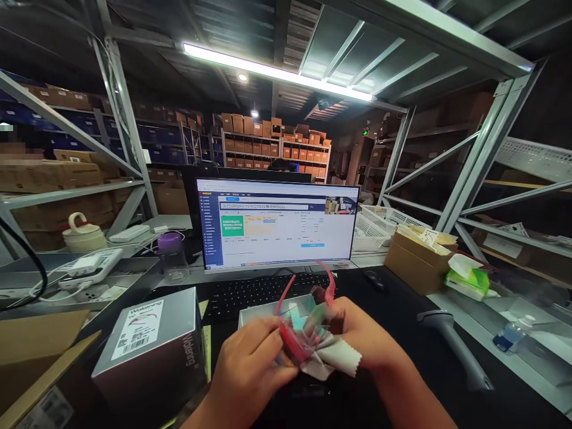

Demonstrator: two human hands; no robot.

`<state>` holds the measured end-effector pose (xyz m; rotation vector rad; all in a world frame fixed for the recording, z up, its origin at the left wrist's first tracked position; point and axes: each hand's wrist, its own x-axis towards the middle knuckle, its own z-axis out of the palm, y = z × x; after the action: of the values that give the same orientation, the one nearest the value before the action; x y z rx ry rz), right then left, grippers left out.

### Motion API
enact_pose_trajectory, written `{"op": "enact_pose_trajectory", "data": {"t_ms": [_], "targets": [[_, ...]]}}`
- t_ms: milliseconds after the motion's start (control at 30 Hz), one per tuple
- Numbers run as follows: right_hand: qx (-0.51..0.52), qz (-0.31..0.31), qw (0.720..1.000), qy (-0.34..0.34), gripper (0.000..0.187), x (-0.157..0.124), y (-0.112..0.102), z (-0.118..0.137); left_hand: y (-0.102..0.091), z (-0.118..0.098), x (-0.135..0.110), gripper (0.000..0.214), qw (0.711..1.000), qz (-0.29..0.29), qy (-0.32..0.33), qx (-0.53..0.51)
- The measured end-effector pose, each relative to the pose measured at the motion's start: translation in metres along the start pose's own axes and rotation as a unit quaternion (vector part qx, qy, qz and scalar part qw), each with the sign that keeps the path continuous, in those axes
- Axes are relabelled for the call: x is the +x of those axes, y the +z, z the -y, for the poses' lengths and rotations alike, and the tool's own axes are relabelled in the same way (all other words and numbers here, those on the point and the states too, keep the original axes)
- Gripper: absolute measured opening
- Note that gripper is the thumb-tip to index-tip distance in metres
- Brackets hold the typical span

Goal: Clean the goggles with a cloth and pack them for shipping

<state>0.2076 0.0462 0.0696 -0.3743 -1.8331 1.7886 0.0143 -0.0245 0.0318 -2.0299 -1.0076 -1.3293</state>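
Note:
Both hands are together in front of the keyboard. My left hand (pixel 250 354) is closed on the near side of a pair of red-framed glasses (pixel 292 342), whose two thin temples point up and away. My right hand (pixel 360 333) is closed on the other side of the glasses, its fingers partly hidden and blurred. A pale cloth with zigzag edges (pixel 342 354) hangs beneath the glasses beside my right palm. Clear and greenish film seems to cover the lenses. Behind my hands sits a small grey box (pixel 245 316), mostly covered by them.
A grey Wakening box (pixel 147 333) stands at left beside an open cardboard box (pixel 40 351). Ahead are a keyboard (pixel 241 295) and a monitor (pixel 277 232). To the right lie a barcode scanner (pixel 456 345), a mouse (pixel 374 280), a carton (pixel 413 262) and tissues (pixel 467 280).

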Motion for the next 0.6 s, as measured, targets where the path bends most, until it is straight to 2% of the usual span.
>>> {"op": "enact_pose_trajectory", "data": {"t_ms": [33, 100, 167, 233, 300, 433, 600], "targets": [[-0.014, -0.018, 1.000, 0.006, 0.025, -0.002, -0.005, 0.002, 0.001, 0.000, -0.001, 0.024, 1.000, 0.004, -0.011, -0.005], [-0.049, -0.102, 0.994, 0.001, 0.026, -0.003, -0.017, 0.004, 0.003, -0.001, -0.001, 0.019, 0.999, -0.015, -0.035, -0.002], [-0.074, -0.209, 0.975, -0.023, 0.028, -0.003, -0.026, 0.006, 0.004, -0.002, -0.002, 0.012, 0.998, -0.037, -0.046, 0.013], [-0.076, -0.271, 0.959, -0.042, 0.032, -0.002, -0.034, 0.006, 0.006, -0.001, -0.003, 0.006, 0.997, -0.050, -0.053, 0.025], [-0.067, -0.271, 0.959, -0.056, 0.035, -0.002, -0.037, 0.006, 0.007, -0.001, -0.004, 0.005, 0.997, -0.060, -0.047, 0.029], [-0.008, -0.189, 0.980, -0.069, 0.036, -0.001, -0.033, 0.001, 0.008, 0.000, -0.004, 0.004, 0.996, -0.072, -0.038, 0.033], [0.116, -0.166, 0.976, -0.086, 0.036, 0.004, -0.011, -0.007, 0.005, -0.001, 0.000, 0.003, 0.995, -0.075, -0.048, 0.052]]}}
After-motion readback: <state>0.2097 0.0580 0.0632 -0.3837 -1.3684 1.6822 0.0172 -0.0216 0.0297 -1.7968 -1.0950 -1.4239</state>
